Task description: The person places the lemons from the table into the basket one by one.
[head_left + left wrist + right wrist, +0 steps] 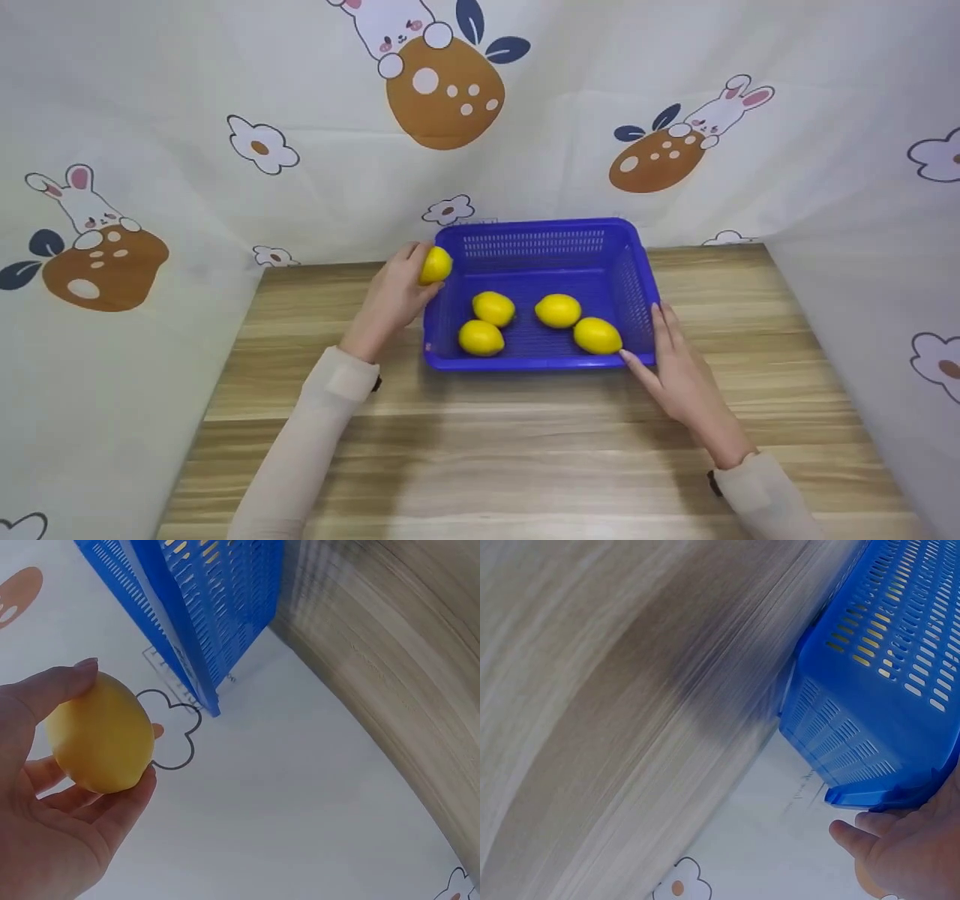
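My left hand (396, 291) holds a yellow lemon (436, 266) at the left rim of a blue plastic basket (525, 363). In the left wrist view, the thumb and fingertips grip that lemon (105, 736) from opposite sides, apart from the basket wall (225, 637). Inside the basket lie several more lemons: a touching pair on the left (481, 338) and another pair on the right (598, 335). My right hand (681, 379) rests against the basket's front right corner, its thumb at the front rim and its rather straight fingers along the right side.
The basket stands on a wood-grain table (525, 457), near its back edge. A pale curtain (547, 142) printed with rabbits and flowers hangs behind it and along both sides.
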`<state>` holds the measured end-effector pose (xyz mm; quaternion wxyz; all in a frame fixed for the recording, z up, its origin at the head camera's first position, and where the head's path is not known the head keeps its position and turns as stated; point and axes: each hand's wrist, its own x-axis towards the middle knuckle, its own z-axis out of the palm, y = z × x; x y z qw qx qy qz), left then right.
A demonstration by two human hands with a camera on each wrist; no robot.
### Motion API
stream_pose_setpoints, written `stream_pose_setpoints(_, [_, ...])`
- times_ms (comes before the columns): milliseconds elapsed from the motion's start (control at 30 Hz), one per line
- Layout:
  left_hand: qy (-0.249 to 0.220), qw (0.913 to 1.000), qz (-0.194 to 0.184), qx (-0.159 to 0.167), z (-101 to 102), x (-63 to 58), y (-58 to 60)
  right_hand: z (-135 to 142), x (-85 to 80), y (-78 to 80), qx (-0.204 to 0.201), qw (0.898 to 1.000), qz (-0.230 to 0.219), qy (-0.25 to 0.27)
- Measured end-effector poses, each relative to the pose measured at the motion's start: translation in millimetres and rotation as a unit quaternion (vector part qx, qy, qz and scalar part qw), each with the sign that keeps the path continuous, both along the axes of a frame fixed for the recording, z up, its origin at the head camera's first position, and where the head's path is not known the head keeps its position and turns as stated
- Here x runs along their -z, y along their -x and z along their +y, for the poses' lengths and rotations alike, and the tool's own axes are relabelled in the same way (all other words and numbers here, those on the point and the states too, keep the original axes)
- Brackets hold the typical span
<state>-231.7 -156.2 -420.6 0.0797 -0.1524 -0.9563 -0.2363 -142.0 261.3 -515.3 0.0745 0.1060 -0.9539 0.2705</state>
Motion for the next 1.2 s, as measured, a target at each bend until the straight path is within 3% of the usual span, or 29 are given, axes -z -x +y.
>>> stream_pose_setpoints(500, [0.038,0.9958,-0.08,0.026,14.5,1.8,37.9,-0.6,-0.5,-0.1,0.003,1.0,-0.012,-0.006])
stream_pose_setpoints(667, [0.053,0.9932,-0.097,0.038,24.8,0.5,44.3,0.0,-0.1,0.0,0.002,1.0,-0.015,-0.005])
stream_pose_setpoints(967, [0.111,0.9875,-0.09,0.066,43.0,0.7,55.9,1.0,0.1,0.4,0.001,1.0,-0.012,0.002])
stream_pose_setpoints(1200, [0.152,0.9783,-0.125,0.064,49.9,3.6,63.4,0.9,0.5,0.4,0.0,1.0,-0.013,-0.006])
